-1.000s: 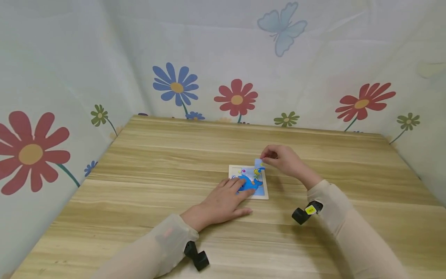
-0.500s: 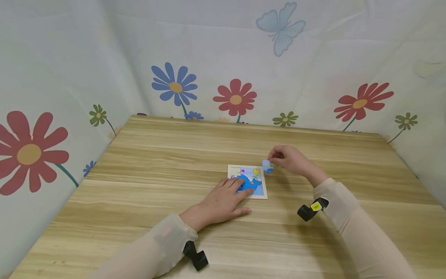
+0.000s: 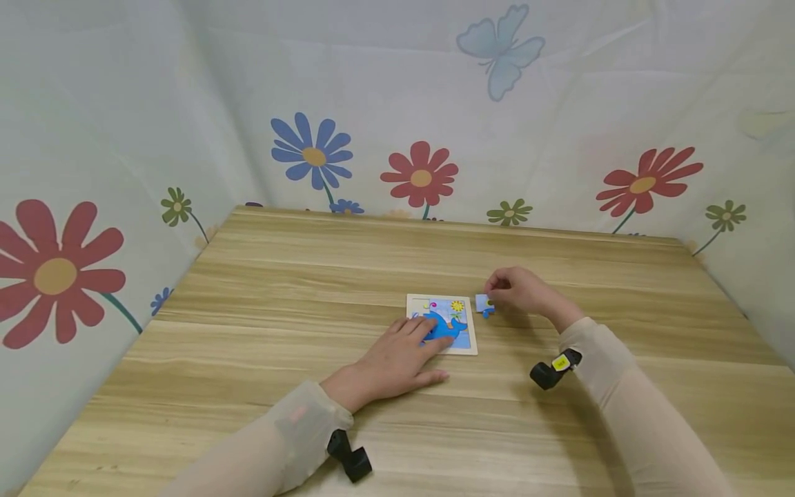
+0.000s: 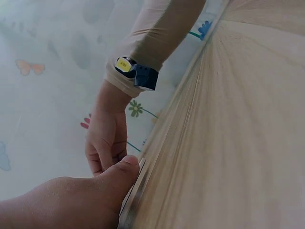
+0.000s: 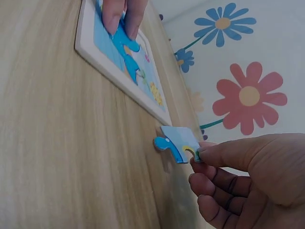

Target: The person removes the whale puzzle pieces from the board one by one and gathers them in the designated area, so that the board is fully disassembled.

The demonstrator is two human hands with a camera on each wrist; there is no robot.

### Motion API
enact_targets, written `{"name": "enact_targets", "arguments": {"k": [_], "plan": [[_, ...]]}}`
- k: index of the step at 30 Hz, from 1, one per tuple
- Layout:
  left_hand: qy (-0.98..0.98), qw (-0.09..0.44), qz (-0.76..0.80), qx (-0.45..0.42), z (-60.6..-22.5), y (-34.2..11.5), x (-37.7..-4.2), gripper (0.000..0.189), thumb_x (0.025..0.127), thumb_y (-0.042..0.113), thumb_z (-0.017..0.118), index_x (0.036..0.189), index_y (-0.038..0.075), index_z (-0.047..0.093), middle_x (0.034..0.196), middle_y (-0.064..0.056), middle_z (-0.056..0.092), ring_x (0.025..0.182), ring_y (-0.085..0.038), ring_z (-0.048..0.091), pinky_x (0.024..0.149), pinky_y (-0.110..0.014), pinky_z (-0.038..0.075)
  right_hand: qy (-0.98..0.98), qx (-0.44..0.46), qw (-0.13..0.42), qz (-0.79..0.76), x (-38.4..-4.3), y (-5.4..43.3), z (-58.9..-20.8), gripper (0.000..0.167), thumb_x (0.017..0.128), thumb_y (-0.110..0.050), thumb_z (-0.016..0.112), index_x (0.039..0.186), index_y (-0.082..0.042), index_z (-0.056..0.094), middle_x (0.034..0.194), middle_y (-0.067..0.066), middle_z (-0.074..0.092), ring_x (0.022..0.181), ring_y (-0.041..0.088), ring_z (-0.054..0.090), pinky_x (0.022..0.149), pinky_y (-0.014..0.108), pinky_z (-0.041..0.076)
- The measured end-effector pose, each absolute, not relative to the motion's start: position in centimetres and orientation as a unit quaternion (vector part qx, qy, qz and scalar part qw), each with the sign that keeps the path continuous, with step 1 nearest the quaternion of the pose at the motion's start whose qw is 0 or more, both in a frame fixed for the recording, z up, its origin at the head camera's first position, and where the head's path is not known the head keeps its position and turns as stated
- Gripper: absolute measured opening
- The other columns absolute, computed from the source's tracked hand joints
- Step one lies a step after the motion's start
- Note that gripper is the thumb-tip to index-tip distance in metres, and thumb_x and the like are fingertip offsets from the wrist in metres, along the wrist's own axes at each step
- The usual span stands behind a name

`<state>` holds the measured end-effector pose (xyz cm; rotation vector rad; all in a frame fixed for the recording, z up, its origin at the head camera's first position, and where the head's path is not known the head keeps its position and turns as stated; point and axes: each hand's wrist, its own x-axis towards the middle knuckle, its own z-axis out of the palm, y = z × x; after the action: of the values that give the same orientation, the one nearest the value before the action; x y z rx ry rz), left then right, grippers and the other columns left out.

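Piece [image 5: 177, 142]: thin, light and stiff by the look, best taken at its edges; pinched by right hand [image 3: 523, 290], just beside frame [image 5: 126, 85]. Left hand [image 3: 397, 359]: outstretched over frame, gripping nothing.

The left forearm [image 3: 261, 442] slants inward, and the left hand [image 3: 394, 359] lies palm down, fingers [image 3: 437, 345] stretched out and spread, the thumb [image 3: 431, 377] apart from them. The right forearm [image 3: 640, 407] angles inward from the other side, and the right hand [image 3: 520, 288] reaches slightly farther forward, thumb [image 5: 231, 153] and index finger [image 5: 205, 168] pinching at their tips, remaining fingers [image 5: 209, 206] curled toward the palm.
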<state>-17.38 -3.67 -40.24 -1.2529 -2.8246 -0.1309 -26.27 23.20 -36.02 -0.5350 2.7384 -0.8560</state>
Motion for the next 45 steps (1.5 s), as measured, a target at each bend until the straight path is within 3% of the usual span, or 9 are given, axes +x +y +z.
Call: {"name": "enact_targets", "arguments": {"k": [27,45], "plan": [[-0.914,0.024,-0.032,-0.403,-40.4,-3.7,-17.4,0.061,0.094,0.062,0.042,0.145,0.028,0.042,0.151,-0.008,0.039,0.140,-0.025,0.036,0.116,-0.047,0.028,0.943,-0.162,0.085,-0.280,-26.5,23.2,-37.3,0.011,0.091,-0.009,0.063,0.096,-0.001,0.067,0.090,0.011,0.067,0.076,0.016,0.056,0.064,0.025,0.046],[-0.914,0.024,-0.030,-0.405,-40.3,-3.8,-17.3,0.061,0.095,0.061,0.042,0.145,0.027,0.042,0.150,-0.009,0.041,0.140,-0.026,0.037,0.115,-0.047,0.030,0.943,-0.173,0.032,-0.281,-25.7,21.6,-36.1,0.010,0.092,-0.013,0.063,0.096,-0.005,0.068,0.095,0.011,0.067,0.085,0.021,0.057,0.077,0.032,0.045]]}}
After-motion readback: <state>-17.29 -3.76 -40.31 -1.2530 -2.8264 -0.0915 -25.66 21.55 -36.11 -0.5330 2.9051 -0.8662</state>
